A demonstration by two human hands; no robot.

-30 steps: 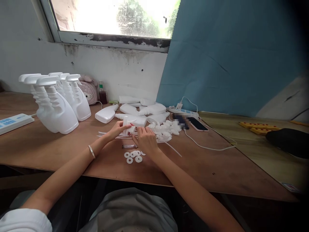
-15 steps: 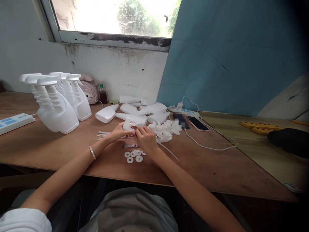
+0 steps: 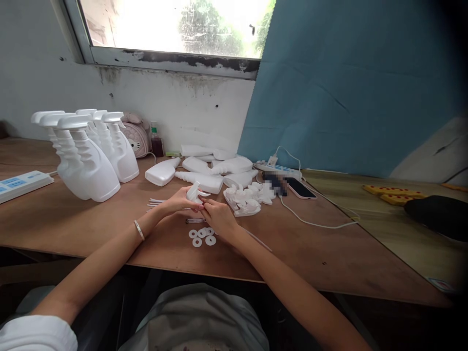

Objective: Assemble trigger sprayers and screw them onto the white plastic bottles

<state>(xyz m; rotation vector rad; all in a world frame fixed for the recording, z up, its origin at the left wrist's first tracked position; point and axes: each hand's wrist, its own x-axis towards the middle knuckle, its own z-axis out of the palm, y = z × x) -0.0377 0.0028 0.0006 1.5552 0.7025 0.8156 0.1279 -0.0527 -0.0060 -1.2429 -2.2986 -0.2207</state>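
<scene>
My left hand (image 3: 180,200) is closed around a white trigger spray head (image 3: 194,191), its lever pointing right. My right hand (image 3: 220,217) meets it from the right, fingers bent together at the spray head's lower end; whatever they pinch is hidden. Just below the hands lie several flat white ring washers (image 3: 197,242) and a small clear pen-like item (image 3: 195,221). Thin white dip tubes (image 3: 155,201) stick out behind my left wrist, and a single tube (image 3: 258,239) lies by my right forearm. A pile of white spray heads (image 3: 248,199) sits to the right.
Several assembled spray bottles (image 3: 97,168) stand at left beside a power strip (image 3: 25,185). Bottles without heads (image 3: 200,182) lie at the back. A phone (image 3: 300,188), cables, a second power strip (image 3: 283,170) and a pink bag (image 3: 134,138) are also on the table (image 3: 329,258).
The spray head has tilted in my left hand, so more of its lever shows. My right hand has shifted slightly down and left, with its fingers folded closer together.
</scene>
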